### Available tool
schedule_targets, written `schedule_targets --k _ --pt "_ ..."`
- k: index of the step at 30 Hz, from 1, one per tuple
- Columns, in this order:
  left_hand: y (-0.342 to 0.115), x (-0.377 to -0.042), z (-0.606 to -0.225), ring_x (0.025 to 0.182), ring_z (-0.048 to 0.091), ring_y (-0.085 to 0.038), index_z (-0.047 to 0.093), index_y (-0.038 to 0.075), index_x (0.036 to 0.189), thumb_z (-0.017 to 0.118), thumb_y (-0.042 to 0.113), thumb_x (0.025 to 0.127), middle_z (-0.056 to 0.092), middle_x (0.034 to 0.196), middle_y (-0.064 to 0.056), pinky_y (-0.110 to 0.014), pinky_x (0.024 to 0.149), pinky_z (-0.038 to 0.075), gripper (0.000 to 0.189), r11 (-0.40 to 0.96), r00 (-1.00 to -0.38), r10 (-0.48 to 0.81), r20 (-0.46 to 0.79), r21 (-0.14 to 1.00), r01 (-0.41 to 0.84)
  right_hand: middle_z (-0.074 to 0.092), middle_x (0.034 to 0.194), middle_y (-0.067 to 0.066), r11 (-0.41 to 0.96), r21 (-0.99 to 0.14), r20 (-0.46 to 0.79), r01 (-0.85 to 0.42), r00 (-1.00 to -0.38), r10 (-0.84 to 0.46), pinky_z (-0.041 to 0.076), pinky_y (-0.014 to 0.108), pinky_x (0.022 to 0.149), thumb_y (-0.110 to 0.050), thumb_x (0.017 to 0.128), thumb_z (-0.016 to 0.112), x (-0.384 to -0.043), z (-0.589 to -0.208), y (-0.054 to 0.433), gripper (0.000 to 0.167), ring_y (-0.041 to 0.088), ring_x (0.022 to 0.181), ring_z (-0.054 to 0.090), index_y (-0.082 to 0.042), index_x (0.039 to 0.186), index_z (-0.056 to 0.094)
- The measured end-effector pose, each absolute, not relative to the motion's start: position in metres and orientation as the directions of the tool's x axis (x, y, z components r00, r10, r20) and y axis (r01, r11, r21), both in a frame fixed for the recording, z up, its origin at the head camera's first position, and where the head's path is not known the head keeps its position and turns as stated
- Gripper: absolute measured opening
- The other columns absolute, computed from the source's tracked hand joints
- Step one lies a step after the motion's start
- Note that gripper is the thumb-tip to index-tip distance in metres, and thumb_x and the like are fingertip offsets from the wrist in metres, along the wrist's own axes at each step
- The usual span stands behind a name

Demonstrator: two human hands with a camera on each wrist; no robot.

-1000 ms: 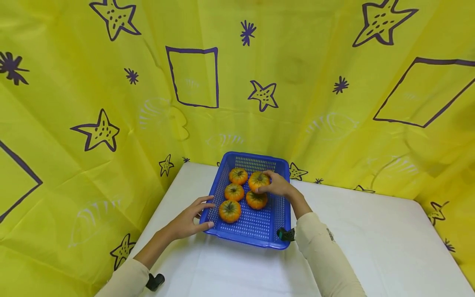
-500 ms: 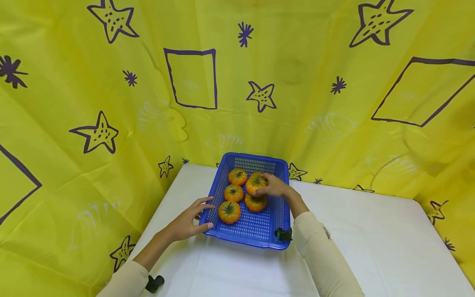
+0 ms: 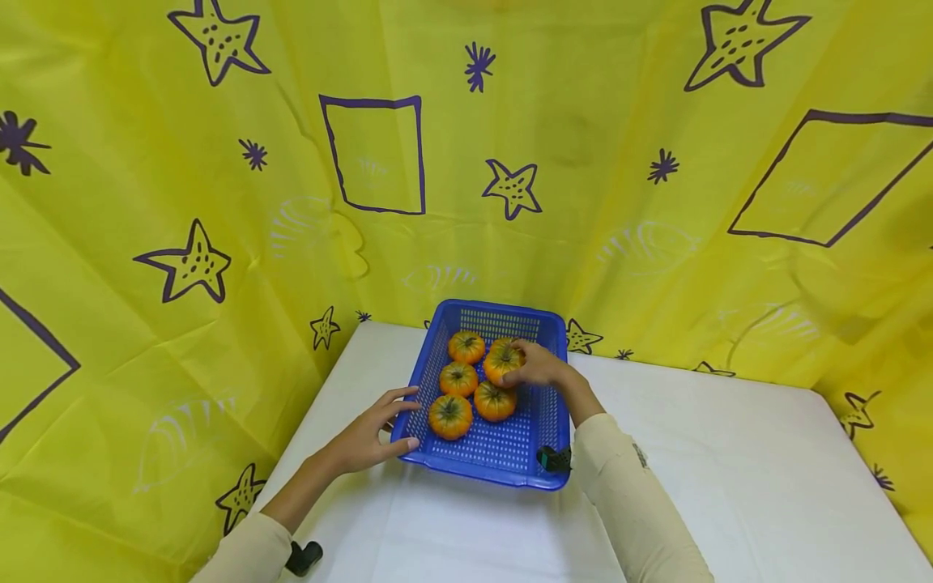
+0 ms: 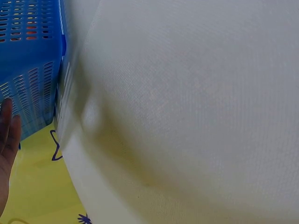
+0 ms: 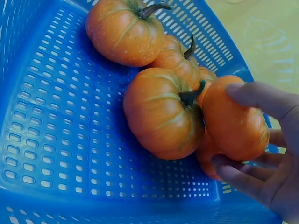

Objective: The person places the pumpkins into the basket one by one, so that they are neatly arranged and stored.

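My right hand [image 3: 541, 364] grips a small orange pumpkin [image 3: 504, 361] in the right half of a blue plastic basket [image 3: 481, 470]. In the right wrist view, thumb and fingers lie round this pumpkin [image 5: 236, 121], and part of another pumpkin [image 5: 205, 156] shows beneath it. Just nearer to me is a second pumpkin [image 3: 496, 402], its stem up. Three more stand in a row along the left side: a far one [image 3: 466, 346], a middle one [image 3: 458, 379] and a near one [image 3: 450, 417]. My left hand [image 3: 368, 433] rests at the basket's left wall with relaxed, spread fingers.
The basket stands on a white table [image 3: 692, 470], close to its back edge. Yellow cloth [image 3: 583, 202] printed with stars hangs behind and along both sides. Bare perforated floor [image 5: 70, 126] shows in the basket's near part.
The pumpkin nearer to me on the right has shifted a little toward me and left. The held pumpkin has moved slightly left with my right hand. My left hand stays at the wall.
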State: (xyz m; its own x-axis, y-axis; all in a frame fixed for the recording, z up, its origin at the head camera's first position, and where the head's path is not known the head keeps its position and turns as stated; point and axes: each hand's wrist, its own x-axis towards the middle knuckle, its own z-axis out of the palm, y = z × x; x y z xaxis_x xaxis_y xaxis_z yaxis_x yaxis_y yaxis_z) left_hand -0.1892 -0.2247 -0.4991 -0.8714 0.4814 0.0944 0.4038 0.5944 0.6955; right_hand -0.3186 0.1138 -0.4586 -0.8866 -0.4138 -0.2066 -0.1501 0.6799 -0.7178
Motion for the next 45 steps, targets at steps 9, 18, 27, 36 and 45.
schedule_targets --k 9,18,27,36,45 --pt "-0.2244 -0.1892 -0.4994 0.131 0.052 -0.028 0.055 0.014 0.142 0.069 0.043 0.093 0.033 0.161 -0.007 -0.031 0.093 0.056 0.059 0.597 -0.871 0.481 0.096 0.692 0.406 0.052 0.14 0.028 0.735 -0.663 -0.19 -0.143 -0.917 -0.35 0.041 0.056 0.111 -0.021 0.078 0.082 -0.3214 -0.4599 0.1125 0.084 0.044 0.129 0.05 0.006 0.146 0.041" --pt "-0.2249 -0.1899 -0.4994 0.133 0.051 -0.029 0.055 0.014 0.141 0.069 0.042 0.093 0.033 0.161 -0.007 -0.032 0.094 0.056 0.058 0.595 -0.87 0.483 0.096 0.693 0.407 0.055 0.137 0.027 0.768 -0.618 -0.169 -0.17 -0.925 -0.341 0.043 0.055 0.109 -0.025 0.079 0.082 -0.3225 -0.4611 0.1108 0.083 0.043 0.127 0.053 0.004 0.146 0.042" --pt "-0.2245 -0.1902 -0.4995 0.133 0.051 -0.029 0.055 0.014 0.142 0.069 0.042 0.093 0.032 0.162 -0.006 -0.031 0.094 0.055 0.058 0.596 -0.872 0.483 0.087 0.697 0.4 0.053 0.141 0.026 0.786 -0.591 -0.229 -0.182 -0.896 -0.38 0.04 0.056 0.112 -0.029 0.08 0.081 -0.3216 -0.4592 0.1114 0.084 0.043 0.131 0.05 0.003 0.147 0.041" --pt "-0.2238 -0.1909 -0.4971 0.129 0.054 -0.03 0.056 0.012 0.141 0.069 0.041 0.093 0.034 0.161 -0.01 -0.03 0.092 0.056 0.057 0.579 -0.864 0.492 0.107 0.7 0.417 0.047 0.147 0.028 0.8 -0.565 -0.308 -0.201 -0.848 -0.431 0.038 0.058 0.113 -0.028 0.081 0.08 -0.322 -0.4545 0.1136 0.087 0.046 0.137 0.044 0.002 0.15 0.037" --pt "-0.2249 -0.1907 -0.499 0.131 0.053 -0.029 0.056 0.014 0.141 0.069 0.042 0.093 0.033 0.161 -0.006 -0.03 0.093 0.056 0.058 0.597 -0.87 0.485 0.088 0.694 0.403 0.047 0.147 0.028 0.809 -0.572 -0.337 -0.133 -0.862 -0.379 0.038 0.058 0.113 -0.023 0.079 0.083 -0.3192 -0.4575 0.1113 0.083 0.045 0.135 0.045 0.002 0.147 0.041"
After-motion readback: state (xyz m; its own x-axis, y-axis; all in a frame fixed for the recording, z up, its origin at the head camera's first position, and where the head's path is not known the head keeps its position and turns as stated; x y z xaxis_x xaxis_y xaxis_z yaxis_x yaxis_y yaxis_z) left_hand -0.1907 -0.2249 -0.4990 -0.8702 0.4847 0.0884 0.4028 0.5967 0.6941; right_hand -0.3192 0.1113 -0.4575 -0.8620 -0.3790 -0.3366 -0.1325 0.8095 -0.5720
